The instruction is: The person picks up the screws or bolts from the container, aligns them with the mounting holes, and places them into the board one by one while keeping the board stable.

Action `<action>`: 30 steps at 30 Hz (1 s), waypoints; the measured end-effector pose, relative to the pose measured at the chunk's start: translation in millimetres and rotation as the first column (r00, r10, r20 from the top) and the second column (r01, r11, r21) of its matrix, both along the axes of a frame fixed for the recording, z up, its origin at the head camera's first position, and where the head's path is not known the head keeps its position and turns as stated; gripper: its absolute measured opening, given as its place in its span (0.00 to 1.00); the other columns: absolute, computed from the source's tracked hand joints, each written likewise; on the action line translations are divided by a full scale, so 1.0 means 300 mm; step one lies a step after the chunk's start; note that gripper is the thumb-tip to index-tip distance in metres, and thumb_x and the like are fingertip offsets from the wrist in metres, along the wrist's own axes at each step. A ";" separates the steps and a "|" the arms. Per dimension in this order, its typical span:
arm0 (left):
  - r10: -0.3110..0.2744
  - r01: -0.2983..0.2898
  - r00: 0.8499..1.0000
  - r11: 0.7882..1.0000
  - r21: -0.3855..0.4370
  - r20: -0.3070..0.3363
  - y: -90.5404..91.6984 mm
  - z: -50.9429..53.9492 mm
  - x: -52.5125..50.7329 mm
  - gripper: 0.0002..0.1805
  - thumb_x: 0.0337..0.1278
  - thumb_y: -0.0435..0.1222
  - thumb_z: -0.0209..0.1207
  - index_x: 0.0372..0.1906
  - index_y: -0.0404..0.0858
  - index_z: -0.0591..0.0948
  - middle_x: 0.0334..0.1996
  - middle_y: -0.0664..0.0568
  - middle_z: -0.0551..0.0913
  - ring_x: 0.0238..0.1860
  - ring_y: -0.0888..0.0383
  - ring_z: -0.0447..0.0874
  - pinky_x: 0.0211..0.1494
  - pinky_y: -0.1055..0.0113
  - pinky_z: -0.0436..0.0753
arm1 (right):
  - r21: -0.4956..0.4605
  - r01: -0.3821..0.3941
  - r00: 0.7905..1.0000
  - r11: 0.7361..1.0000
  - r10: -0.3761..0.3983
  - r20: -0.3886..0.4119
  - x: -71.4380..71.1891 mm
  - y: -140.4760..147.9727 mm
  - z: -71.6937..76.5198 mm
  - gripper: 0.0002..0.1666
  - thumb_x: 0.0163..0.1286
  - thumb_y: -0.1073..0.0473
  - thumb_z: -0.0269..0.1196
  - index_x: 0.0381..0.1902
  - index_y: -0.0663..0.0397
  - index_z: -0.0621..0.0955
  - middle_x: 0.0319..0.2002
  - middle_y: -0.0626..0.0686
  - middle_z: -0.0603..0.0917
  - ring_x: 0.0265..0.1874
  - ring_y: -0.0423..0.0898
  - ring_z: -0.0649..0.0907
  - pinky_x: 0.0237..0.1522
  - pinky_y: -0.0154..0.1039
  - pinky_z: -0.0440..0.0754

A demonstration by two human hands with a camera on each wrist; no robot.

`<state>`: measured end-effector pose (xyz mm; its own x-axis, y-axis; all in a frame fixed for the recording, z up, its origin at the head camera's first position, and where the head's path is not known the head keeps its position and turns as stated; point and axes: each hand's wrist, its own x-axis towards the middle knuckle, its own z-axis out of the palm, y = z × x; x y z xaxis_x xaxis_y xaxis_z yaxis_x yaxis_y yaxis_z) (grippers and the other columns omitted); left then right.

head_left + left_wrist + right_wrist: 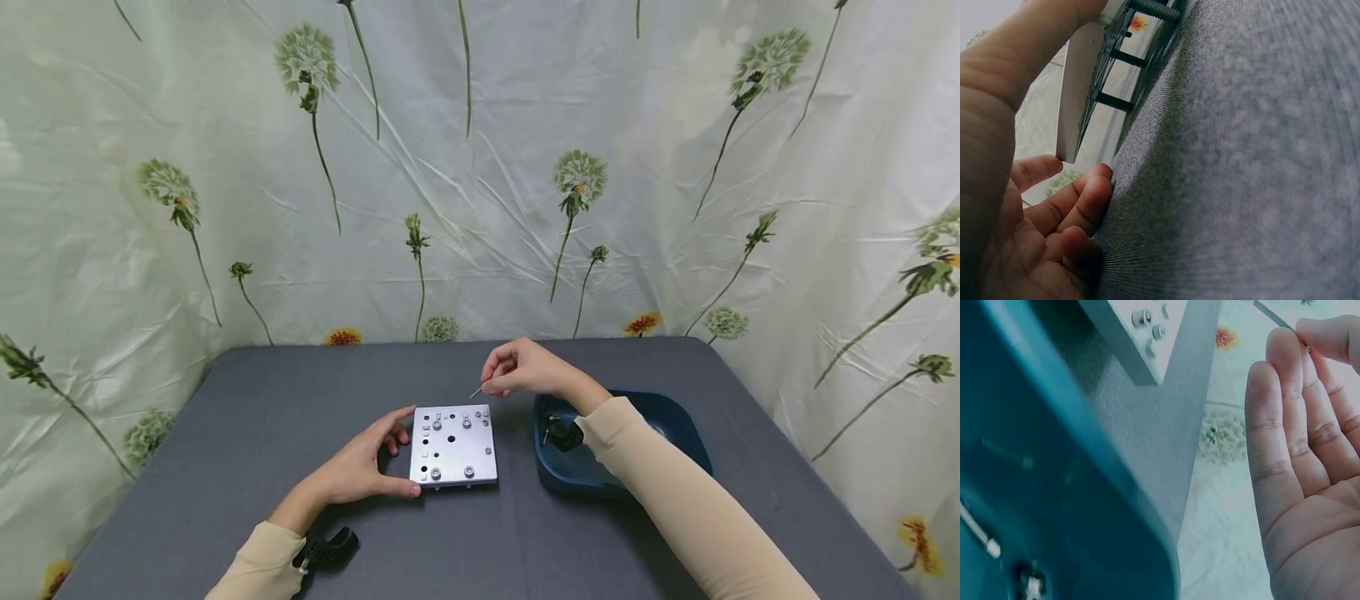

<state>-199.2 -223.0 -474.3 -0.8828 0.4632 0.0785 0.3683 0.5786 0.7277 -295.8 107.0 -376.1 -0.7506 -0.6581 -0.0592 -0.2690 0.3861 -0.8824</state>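
Note:
A square metal plate [452, 458] with holes and several screw heads lies on the table. My left hand [358, 468] holds its left side, thumb at the near corner and a finger at the far one. Threaded shanks [1115, 102] protrude below the plate in the left wrist view. Just past the plate's far right corner, my right hand [519, 368] pinches a thin screw [476, 392] between thumb and fingertips. In the right wrist view, the threaded end of this screw [1272, 314] points away from the palm.
A dark blue bin [558, 483] stands right of the plate, beneath my right forearm. Loose screws [980, 531] lie inside it. Grey cloth [225, 467] covers the table, and a flowered curtain [480, 208] hangs behind it.

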 end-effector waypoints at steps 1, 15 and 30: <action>0.003 -0.003 1.000 1.000 -0.001 0.003 0.001 -0.001 0.001 0.64 0.45 0.53 0.84 0.84 0.39 0.61 0.54 0.51 0.79 0.49 0.60 0.75 0.54 0.64 0.75 | -0.001 -0.006 1.000 1.000 0.006 0.008 0.001 -0.010 -0.004 0.03 0.71 0.65 0.71 0.41 0.60 0.87 0.30 0.47 0.90 0.37 0.60 0.90 0.53 0.67 0.85; -0.004 0.004 1.000 1.000 0.005 -0.004 0.002 0.001 -0.001 0.64 0.45 0.53 0.84 0.83 0.38 0.61 0.54 0.51 0.79 0.49 0.61 0.75 0.54 0.65 0.75 | 0.060 -0.024 1.000 0.998 0.023 0.015 -0.009 -0.094 -0.054 0.05 0.70 0.64 0.72 0.41 0.60 0.88 0.32 0.52 0.92 0.32 0.43 0.89 0.52 0.62 0.87; 0.002 -0.002 1.000 1.000 -0.003 -0.003 0.003 0.003 0.001 0.64 0.44 0.53 0.84 0.83 0.39 0.62 0.54 0.51 0.79 0.50 0.59 0.75 0.54 0.64 0.75 | 0.167 -0.059 0.997 0.984 0.066 -0.035 -0.020 -0.140 -0.044 0.03 0.69 0.65 0.73 0.39 0.60 0.89 0.28 0.49 0.90 0.27 0.40 0.86 0.42 0.47 0.89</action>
